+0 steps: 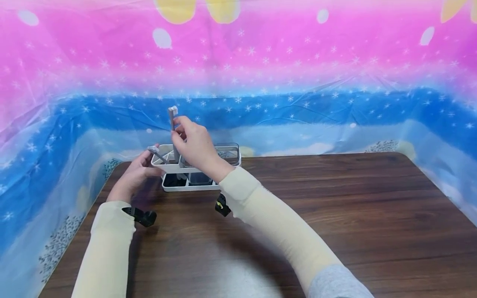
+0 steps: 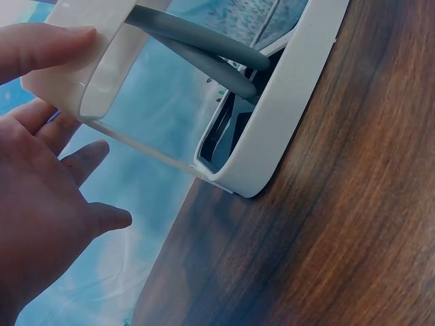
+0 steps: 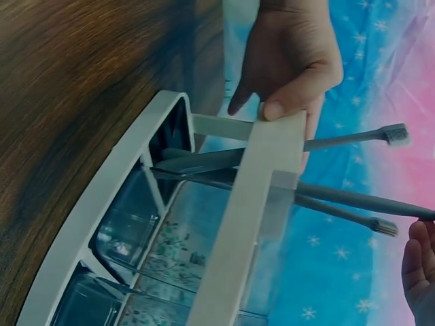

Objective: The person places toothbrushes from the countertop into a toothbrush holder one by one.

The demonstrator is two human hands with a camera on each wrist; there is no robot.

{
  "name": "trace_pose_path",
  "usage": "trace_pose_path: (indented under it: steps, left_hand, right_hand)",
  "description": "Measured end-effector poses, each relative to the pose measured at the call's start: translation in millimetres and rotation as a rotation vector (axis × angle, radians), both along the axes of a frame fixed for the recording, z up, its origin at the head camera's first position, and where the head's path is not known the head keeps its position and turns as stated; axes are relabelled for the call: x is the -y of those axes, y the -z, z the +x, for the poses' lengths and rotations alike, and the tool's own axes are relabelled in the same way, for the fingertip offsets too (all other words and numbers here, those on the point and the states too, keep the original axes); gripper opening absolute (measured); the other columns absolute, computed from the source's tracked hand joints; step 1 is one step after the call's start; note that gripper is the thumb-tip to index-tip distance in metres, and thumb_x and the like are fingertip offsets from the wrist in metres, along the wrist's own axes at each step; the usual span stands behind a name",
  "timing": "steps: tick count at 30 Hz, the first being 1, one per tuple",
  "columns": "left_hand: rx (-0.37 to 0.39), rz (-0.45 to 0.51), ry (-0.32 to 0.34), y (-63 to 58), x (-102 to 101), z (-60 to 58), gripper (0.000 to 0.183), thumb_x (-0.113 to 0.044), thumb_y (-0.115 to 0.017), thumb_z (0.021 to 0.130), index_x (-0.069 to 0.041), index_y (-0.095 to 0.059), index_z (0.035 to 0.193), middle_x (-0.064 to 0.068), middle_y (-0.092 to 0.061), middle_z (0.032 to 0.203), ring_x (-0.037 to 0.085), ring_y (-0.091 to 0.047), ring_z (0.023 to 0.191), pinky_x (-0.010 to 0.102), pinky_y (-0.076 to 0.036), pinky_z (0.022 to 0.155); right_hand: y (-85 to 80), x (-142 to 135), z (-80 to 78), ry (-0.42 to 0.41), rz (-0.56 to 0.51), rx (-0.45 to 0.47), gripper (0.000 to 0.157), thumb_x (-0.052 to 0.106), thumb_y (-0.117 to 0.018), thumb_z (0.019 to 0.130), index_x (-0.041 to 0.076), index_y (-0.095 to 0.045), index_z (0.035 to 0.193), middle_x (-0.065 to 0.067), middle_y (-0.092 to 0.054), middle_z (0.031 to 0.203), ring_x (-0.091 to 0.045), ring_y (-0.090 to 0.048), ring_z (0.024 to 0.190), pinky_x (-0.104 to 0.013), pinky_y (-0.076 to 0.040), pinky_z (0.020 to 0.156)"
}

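A white two-tier toothbrush holder stands at the table's far left edge. My left hand grips the left end of its upper tier; in the left wrist view the thumb presses the outer wall and other fingers spread below. My right hand pinches a grey toothbrush upright, near its head, its lower part inside the holder. Another toothbrush leans left in the upper tier. The right wrist view shows a further toothbrush beside the held one. Handle ends reach the lower tier.
Clear cups sit in the holder's lower compartments. The brown wood-grain table extends right and toward me. A pink and blue patterned cloth hangs close behind the holder. Each wrist wears a black camera.
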State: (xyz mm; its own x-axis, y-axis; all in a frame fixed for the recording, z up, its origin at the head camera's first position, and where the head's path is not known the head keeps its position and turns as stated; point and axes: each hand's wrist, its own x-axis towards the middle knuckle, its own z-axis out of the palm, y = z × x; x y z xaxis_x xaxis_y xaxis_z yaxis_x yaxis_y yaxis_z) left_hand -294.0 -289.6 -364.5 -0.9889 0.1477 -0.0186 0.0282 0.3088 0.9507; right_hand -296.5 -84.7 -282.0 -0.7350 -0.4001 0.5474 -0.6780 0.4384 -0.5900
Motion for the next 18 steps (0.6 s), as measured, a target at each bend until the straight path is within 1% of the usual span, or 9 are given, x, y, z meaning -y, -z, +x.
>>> trace_pose_path:
  steps: [3,6,10,13,18]
  left_hand:
    - [-0.002,-0.004,0.004,-0.7,-0.3,0.2,0.088,0.000,-0.059,0.076,-0.020,-0.009,0.146,0.013,-0.013,0.149,0.035,-0.021,0.130,0.056,-0.017,0.103]
    - [-0.003,0.007,0.013,-1.1,-0.1,0.2,0.089,0.001,-0.059,0.076,-0.018,-0.008,0.146,0.011,-0.008,0.150,0.034,-0.017,0.132,0.056,-0.017,0.103]
    - [-0.001,0.025,0.022,-1.3,0.1,-0.1,0.089,0.002,-0.059,0.076,-0.018,-0.007,0.146,0.011,-0.008,0.151,0.035,-0.017,0.132,0.055,-0.017,0.103]
    - [0.003,0.027,0.020,-0.7,0.2,-0.1,0.089,0.002,-0.059,0.076,-0.018,-0.007,0.146,0.011,-0.009,0.150,0.035,-0.017,0.132,0.055,-0.017,0.103]
    - [0.010,0.014,0.009,-0.4,0.3,-0.6,0.090,0.001,-0.059,0.076,-0.020,-0.007,0.146,0.010,-0.008,0.151,0.034,-0.012,0.135,0.057,-0.014,0.103]
  right_hand:
    - [4.4,3.3,-1.8,-0.018,0.034,-0.038,0.024,0.017,-0.047,0.091,0.010,-0.053,0.113,-0.002,-0.066,0.099,-0.005,-0.057,0.077,-0.013,-0.044,0.063]
    - [10.3,7.5,-2.7,-0.029,0.091,-0.088,0.023,0.016,-0.048,0.091,0.009,-0.054,0.112,-0.002,-0.066,0.098,-0.005,-0.058,0.077,-0.012,-0.043,0.062]
    - [18.8,12.1,-3.0,-0.036,0.171,-0.154,0.023,0.014,-0.048,0.090,0.008,-0.055,0.112,0.000,-0.065,0.093,-0.005,-0.054,0.070,-0.011,-0.040,0.057]
    - [25.8,13.9,-3.5,-0.041,0.207,-0.179,0.021,0.013,-0.048,0.090,0.009,-0.055,0.109,0.001,-0.063,0.090,-0.004,-0.050,0.065,-0.012,-0.038,0.054]
    - [33.2,14.9,-5.3,-0.039,0.220,-0.175,0.019,0.013,-0.048,0.090,0.009,-0.055,0.106,0.002,-0.063,0.090,-0.003,-0.050,0.065,-0.011,-0.038,0.056]
